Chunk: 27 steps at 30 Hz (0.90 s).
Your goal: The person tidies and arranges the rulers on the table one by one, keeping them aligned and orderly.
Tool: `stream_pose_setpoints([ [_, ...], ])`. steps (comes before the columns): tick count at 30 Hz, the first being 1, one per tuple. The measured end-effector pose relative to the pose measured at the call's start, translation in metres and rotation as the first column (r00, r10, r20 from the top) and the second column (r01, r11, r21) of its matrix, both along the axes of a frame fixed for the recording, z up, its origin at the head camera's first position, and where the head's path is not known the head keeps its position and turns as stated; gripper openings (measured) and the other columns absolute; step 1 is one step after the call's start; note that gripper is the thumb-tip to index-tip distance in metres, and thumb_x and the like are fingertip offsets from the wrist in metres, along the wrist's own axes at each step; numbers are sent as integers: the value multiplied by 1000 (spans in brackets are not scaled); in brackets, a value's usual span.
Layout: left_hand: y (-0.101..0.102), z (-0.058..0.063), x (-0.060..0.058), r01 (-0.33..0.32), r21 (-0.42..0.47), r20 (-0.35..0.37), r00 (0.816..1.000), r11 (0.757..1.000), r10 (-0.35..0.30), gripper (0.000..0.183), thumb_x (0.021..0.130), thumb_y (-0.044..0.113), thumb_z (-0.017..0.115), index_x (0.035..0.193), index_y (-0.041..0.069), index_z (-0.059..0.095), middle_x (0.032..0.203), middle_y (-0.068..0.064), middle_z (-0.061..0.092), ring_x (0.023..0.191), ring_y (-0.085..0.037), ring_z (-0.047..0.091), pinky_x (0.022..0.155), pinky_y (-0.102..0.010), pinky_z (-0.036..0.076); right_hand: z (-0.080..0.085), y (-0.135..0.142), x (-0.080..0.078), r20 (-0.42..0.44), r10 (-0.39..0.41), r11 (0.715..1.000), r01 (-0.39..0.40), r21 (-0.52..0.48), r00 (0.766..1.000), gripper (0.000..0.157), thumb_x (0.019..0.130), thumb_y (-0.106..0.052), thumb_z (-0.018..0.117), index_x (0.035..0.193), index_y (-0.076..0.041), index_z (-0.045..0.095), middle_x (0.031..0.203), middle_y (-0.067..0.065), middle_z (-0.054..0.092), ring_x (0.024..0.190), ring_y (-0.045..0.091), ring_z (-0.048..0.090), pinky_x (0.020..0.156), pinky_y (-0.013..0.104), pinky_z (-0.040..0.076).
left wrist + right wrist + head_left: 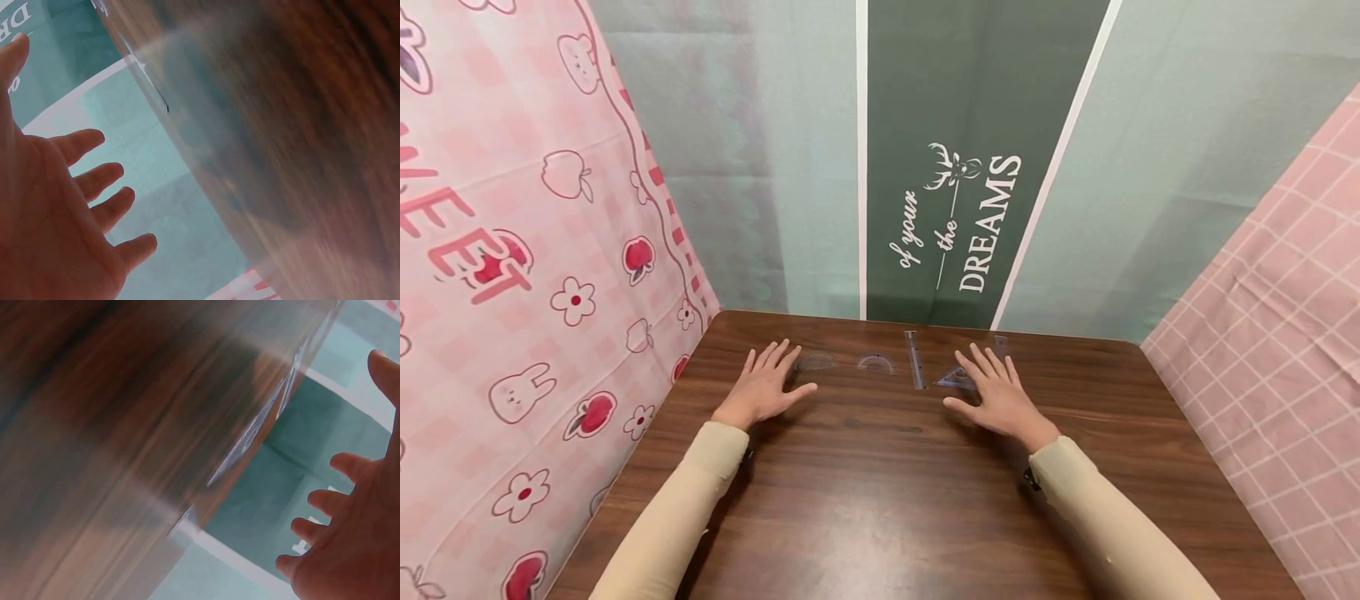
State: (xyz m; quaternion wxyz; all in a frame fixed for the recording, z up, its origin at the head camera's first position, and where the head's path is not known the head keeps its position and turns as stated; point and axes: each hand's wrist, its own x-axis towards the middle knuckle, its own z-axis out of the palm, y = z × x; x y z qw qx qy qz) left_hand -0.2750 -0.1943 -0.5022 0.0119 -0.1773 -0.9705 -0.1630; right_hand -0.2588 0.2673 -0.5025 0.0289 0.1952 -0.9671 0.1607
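My left hand (763,387) is spread above the left part of the table, its fingertips beside a clear half-round protractor (817,361). In the left wrist view the left palm (53,212) holds nothing. A second, smaller protractor (876,363) lies to the right of the first. Further right is a clear straight ruler (914,360), pointing away from me. My right hand (997,397), fingers spread and holding nothing, partly covers a clear triangular set square (955,378). Beyond its fingertips shows another clear piece (1002,342), mostly hidden. The right wrist view shows that palm (356,531) bare.
The brown wooden table (865,475) has a far edge just behind the clear tools. A green curtain (805,167) with white lettering hangs behind it. Pink patterned cloth (520,333) borders the left side, and pink checked cloth (1285,333) the right.
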Motion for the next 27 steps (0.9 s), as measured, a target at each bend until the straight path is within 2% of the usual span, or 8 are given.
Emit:
stream_pose_setpoints([
  [15, -4, -4, -12, 1, -21, 24, 1000, 1000, 0, 91, 103, 68, 57, 167, 6, 37, 173, -24, 28, 160, -46, 25, 129, -66, 11, -2, -61, -20, 6, 95, 995, -95, 19, 996, 96, 98, -69, 66, 171, -19, 30, 179, 12, 16, 165, 39, 13, 130, 63, 2],
  [23, -2, -8, -17, 15, -32, 36, 999, 999, -14, 89, 104, 66, 57, 167, 6, 37, 173, -24, 29, 159, -46, 26, 128, -66, 13, -1, -86, -29, -3, 120, 992, -120, 37, 993, 92, 100, -66, 65, 171, -19, 31, 177, 17, 22, 164, 41, 16, 130, 64, 8],
  [27, -1, -7, -22, 18, -33, 48, 999, 999, -16, 89, 104, 66, 57, 167, 6, 36, 173, -24, 29, 160, -45, 26, 129, -65, 13, -1, -101, -36, 14, 149, 989, -149, 18, 989, 91, 101, -64, 65, 171, -17, 32, 177, 17, 20, 164, 42, 17, 130, 62, 7],
])
